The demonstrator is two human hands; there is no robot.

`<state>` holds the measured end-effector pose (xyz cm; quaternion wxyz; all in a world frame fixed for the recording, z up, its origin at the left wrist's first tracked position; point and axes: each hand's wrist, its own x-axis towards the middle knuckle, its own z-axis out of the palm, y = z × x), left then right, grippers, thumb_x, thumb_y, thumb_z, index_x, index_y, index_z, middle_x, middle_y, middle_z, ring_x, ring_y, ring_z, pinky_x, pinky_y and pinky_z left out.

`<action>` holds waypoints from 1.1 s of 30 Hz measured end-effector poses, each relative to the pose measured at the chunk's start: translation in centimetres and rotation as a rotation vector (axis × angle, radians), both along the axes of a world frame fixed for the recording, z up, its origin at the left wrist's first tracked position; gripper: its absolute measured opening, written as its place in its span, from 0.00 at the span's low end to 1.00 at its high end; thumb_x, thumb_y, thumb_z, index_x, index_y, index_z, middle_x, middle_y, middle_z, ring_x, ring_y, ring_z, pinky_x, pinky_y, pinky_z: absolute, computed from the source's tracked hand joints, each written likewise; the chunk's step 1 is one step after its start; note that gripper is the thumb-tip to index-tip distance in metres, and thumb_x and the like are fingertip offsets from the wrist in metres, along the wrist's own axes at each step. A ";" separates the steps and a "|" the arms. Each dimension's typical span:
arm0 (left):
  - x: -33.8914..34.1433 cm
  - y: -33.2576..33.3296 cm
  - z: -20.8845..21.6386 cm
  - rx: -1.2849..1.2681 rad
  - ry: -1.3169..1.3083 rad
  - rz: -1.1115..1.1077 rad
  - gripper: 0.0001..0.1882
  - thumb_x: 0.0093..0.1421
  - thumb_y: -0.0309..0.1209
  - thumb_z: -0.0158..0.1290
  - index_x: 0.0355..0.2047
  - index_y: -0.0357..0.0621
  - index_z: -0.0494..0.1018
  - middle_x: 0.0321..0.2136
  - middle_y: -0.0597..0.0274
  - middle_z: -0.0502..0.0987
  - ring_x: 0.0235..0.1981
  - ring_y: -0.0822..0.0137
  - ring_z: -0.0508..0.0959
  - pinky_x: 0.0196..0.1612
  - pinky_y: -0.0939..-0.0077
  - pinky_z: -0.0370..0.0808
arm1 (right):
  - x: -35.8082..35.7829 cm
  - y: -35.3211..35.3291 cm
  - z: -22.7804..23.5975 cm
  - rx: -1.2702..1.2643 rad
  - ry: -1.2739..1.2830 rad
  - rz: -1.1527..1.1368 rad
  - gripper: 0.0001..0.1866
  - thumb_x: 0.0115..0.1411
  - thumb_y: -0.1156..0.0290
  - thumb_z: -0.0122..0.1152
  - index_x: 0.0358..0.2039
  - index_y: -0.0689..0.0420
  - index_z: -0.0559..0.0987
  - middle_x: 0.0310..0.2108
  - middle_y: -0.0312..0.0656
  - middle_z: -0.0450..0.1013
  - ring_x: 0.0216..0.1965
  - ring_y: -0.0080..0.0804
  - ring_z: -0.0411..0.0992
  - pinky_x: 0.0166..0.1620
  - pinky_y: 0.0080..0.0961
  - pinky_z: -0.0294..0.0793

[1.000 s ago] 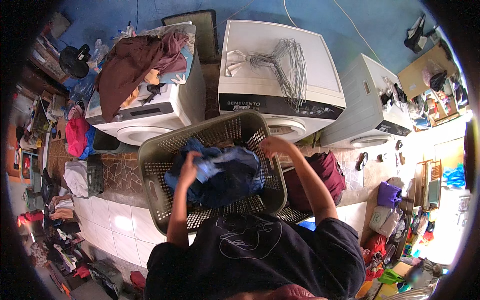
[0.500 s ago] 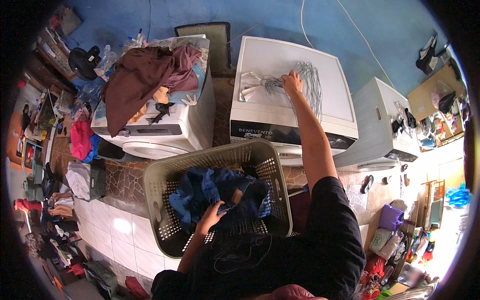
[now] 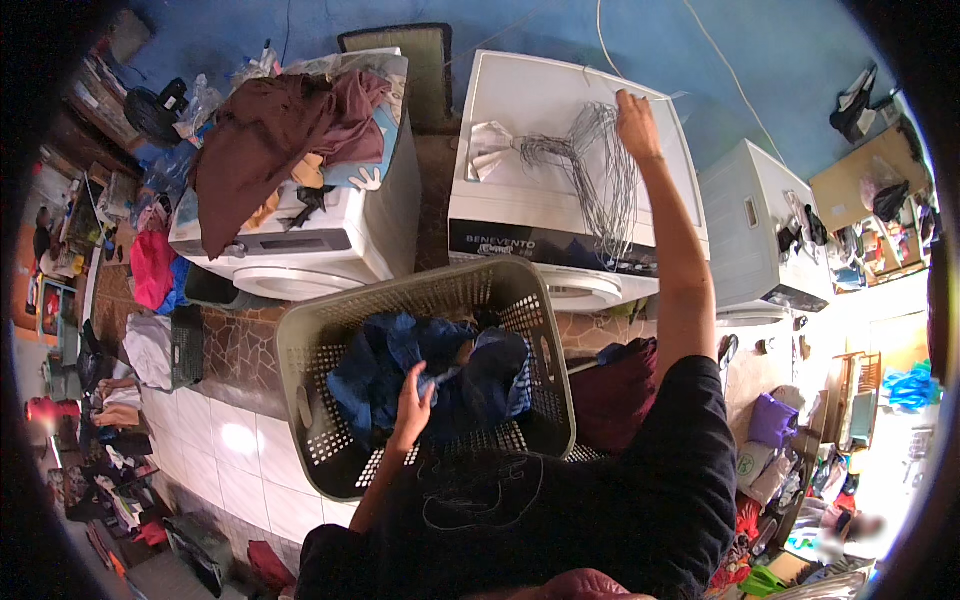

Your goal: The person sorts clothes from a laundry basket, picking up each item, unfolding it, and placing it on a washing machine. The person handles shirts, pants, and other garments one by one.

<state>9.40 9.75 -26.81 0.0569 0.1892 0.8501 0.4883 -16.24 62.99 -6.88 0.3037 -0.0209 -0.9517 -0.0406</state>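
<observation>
Dark blue denim clothes (image 3: 380,350) lie bunched in a large olive-green laundry basket (image 3: 305,480) in front of me. My left hand (image 3: 410,410) reaches over its near side, fingers closed on an edge of the denim. At the far right of the white washing machine's top (image 3: 510,90), my right hand (image 3: 637,125) is raised with its fingertips pinched. A faint thin wire shows at those fingertips. Beside that hand, a bundle of thin grey wires (image 3: 600,170) spreads over the machine top and droops over its front edge. A silvery wrapper (image 3: 491,148) encloses the bundle's left end.
Another washing machine (image 3: 375,235) on the left carries a brown cloth (image 3: 265,140). To the right stands a third white machine (image 3: 745,220). Dark red cloth (image 3: 620,400) lies beside the basket's right side. A small dark basket (image 3: 186,350) with white cloth stands at left.
My right hand has moved away from the bundle toward the machine top's far right. The wires have shifted and now droop over the front. My left hand has risen slightly within the basket.
</observation>
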 end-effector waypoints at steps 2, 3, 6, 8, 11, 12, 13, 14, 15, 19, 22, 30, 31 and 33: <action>-1.4 0.5 2.2 0.007 -0.065 0.083 0.21 0.57 0.31 0.47 0.49 0.40 0.59 0.46 0.49 0.67 0.49 0.53 0.67 0.48 0.69 0.65 | 1.8 -1.0 2.3 -0.071 0.107 -0.119 0.10 0.52 0.70 0.47 0.35 0.57 0.68 0.30 0.51 0.70 0.33 0.50 0.69 0.35 0.43 0.69; -2.6 0.7 3.3 -0.026 -0.018 0.094 0.19 0.57 0.32 0.47 0.47 0.40 0.61 0.42 0.49 0.69 0.45 0.50 0.69 0.44 0.66 0.67 | 3.2 -1.7 3.4 -0.117 0.111 -0.118 0.11 0.53 0.67 0.45 0.37 0.55 0.68 0.27 0.51 0.71 0.30 0.50 0.69 0.33 0.44 0.69; -7.1 2.0 6.7 -0.134 0.175 0.089 0.15 0.55 0.38 0.49 0.37 0.41 0.68 0.29 0.48 0.74 0.31 0.49 0.74 0.31 0.64 0.71 | 6.5 -5.5 5.6 -0.407 0.176 -0.075 0.11 0.54 0.64 0.47 0.32 0.54 0.74 0.23 0.46 0.71 0.27 0.42 0.70 0.29 0.34 0.68; -9.2 3.1 9.1 -0.362 0.186 0.069 0.16 0.53 0.42 0.51 0.33 0.40 0.70 0.22 0.47 0.74 0.27 0.50 0.74 0.28 0.64 0.71 | 10.2 -8.4 5.7 -0.919 -0.149 0.097 0.12 0.55 0.62 0.48 0.31 0.54 0.76 0.21 0.39 0.70 0.24 0.30 0.67 0.27 0.25 0.64; -10.4 4.9 12.2 -0.392 0.213 0.007 0.20 0.52 0.47 0.51 0.28 0.40 0.73 0.19 0.47 0.73 0.26 0.51 0.75 0.28 0.62 0.71 | 16.4 -13.1 4.4 -1.408 -0.587 0.290 0.18 0.60 0.59 0.45 0.38 0.60 0.76 0.19 0.27 0.57 0.21 0.15 0.53 0.25 0.11 0.54; -10.4 5.3 13.0 -0.399 0.231 -0.021 0.21 0.51 0.49 0.50 0.27 0.40 0.73 0.19 0.47 0.73 0.26 0.51 0.75 0.28 0.61 0.71 | 18.3 -14.9 3.6 -1.509 -0.552 0.308 0.18 0.60 0.60 0.45 0.39 0.61 0.75 0.19 0.27 0.56 0.21 0.15 0.53 0.25 0.12 0.54; -10.4 5.6 13.9 -0.392 0.243 -0.051 0.22 0.51 0.50 0.50 0.30 0.41 0.74 0.19 0.49 0.74 0.25 0.51 0.75 0.28 0.61 0.71 | 20.3 -16.8 2.6 -1.467 -0.448 0.273 0.16 0.60 0.62 0.44 0.36 0.59 0.76 0.18 0.27 0.56 0.20 0.16 0.52 0.26 0.13 0.54; -10.3 5.9 14.7 -0.382 0.199 -0.053 0.22 0.51 0.50 0.50 0.30 0.42 0.74 0.19 0.49 0.74 0.24 0.52 0.75 0.28 0.62 0.71 | 22.1 -18.5 1.8 -1.586 -0.345 0.408 0.16 0.61 0.63 0.44 0.37 0.61 0.76 0.18 0.27 0.55 0.21 0.16 0.52 0.25 0.12 0.53; -10.2 6.0 15.5 -0.394 0.133 -0.056 0.22 0.52 0.49 0.50 0.30 0.42 0.74 0.19 0.50 0.74 0.24 0.53 0.75 0.27 0.64 0.71 | 23.6 -20.1 0.8 -1.737 -0.262 0.446 0.16 0.61 0.63 0.44 0.37 0.63 0.74 0.18 0.26 0.54 0.20 0.15 0.52 0.25 0.12 0.53; -10.0 5.4 18.5 -0.267 0.043 -0.148 0.19 0.52 0.45 0.52 0.33 0.42 0.75 0.21 0.51 0.75 0.21 0.60 0.75 0.26 0.71 0.70 | 29.0 -25.6 -4.0 -2.141 0.180 0.486 0.09 0.57 0.69 0.52 0.31 0.62 0.75 0.20 0.30 0.64 0.21 0.17 0.56 0.27 0.15 0.54; -9.3 4.3 20.9 -0.067 0.084 -0.276 0.15 0.54 0.38 0.53 0.34 0.40 0.74 0.25 0.55 0.77 0.23 0.71 0.74 0.29 0.79 0.70 | 31.0 -27.4 -7.2 -2.110 0.183 0.680 0.08 0.55 0.70 0.53 0.23 0.60 0.76 0.25 0.35 0.64 0.27 0.21 0.61 0.34 0.21 0.59; -8.1 -1.9 27.9 -0.025 0.073 -0.336 0.12 0.54 0.31 0.52 0.35 0.35 0.73 0.32 0.63 0.76 0.34 0.78 0.71 0.40 0.83 0.66 | 30.7 -30.6 -7.7 -1.424 -0.088 0.617 0.03 0.50 0.77 0.58 0.26 0.63 0.76 0.23 0.36 0.66 0.26 0.25 0.64 0.30 0.18 0.62; -7.7 -2.7 28.4 -0.054 0.128 -0.280 0.12 0.54 0.31 0.52 0.35 0.35 0.73 0.32 0.61 0.76 0.34 0.77 0.71 0.40 0.82 0.67 | 30.5 -31.0 -7.0 -1.288 -0.084 0.664 0.03 0.50 0.77 0.58 0.26 0.63 0.76 0.23 0.38 0.66 0.26 0.27 0.65 0.30 0.19 0.63; -7.0 -4.2 29.2 -0.167 0.267 -0.121 0.11 0.54 0.32 0.52 0.35 0.38 0.74 0.32 0.57 0.77 0.33 0.74 0.74 0.39 0.81 0.68 | 29.9 -31.7 -5.6 -1.051 -0.095 0.689 0.03 0.51 0.76 0.57 0.27 0.61 0.76 0.24 0.41 0.68 0.26 0.33 0.67 0.29 0.23 0.65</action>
